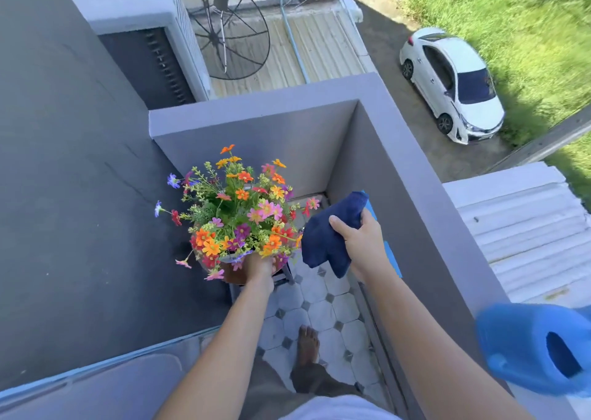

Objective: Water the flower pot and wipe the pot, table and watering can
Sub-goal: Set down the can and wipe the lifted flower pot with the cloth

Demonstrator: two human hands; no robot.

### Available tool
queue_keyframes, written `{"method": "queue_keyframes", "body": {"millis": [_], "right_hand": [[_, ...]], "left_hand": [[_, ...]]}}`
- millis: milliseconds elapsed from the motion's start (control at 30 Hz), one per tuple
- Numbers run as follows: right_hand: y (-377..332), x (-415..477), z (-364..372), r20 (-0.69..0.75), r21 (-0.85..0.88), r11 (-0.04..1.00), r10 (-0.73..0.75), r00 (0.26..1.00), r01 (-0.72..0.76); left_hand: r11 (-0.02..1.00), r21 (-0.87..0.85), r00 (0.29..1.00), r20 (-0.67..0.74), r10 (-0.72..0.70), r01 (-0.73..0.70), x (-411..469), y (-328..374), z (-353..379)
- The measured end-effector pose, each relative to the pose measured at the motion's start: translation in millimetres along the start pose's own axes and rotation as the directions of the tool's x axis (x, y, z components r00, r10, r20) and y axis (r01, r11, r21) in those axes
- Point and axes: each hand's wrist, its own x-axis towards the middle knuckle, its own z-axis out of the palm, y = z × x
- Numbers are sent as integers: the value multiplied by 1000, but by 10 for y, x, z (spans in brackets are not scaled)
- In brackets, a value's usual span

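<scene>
Nearest, at the lower right, a blue watering can (531, 346) is seen by the balcony wall (415, 170). Farther out, a dark blue cloth (326, 243) is clamped in the right hand (359, 239), its fingers curled. Just beside it, the flower pot (235, 275) is gripped by the left hand (260, 267). Far below, a white car (454, 83) is parked.

Below the grey balcony wall (256, 112) a white car (454, 83) is parked beside grass (527, 19), and a mesh satellite dish (236, 35) stands over a corrugated roof (326, 48) near what looks like an air-conditioner unit (150, 64).
</scene>
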Motion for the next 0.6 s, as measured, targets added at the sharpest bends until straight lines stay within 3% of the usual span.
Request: {"method": "queue_keyframes", "body": {"millis": [100,200,333,467,600], "right_hand": [[-55,63,-57,18,10,1000,4,1000,-4],[-182,115,-39,43,42,999,-28,999,26],[-426,187,73,21,131,991,-38,999,35],[-824,255,233,77,231,969,-111,991,91],[-1298,301,463,123,255,934,-287,950,250]], "left_hand": [[1000,18,999,43,22,-23,101,171,-150],[990,-8,988,69,139,-139,-169,583,-221],[984,-4,964,203,173,-176,-467,1026,-365],[950,46,917,279,284,-308,-966,1496,-446],[912,32,848,382,366,-409,-1411,2020,-522]]}}
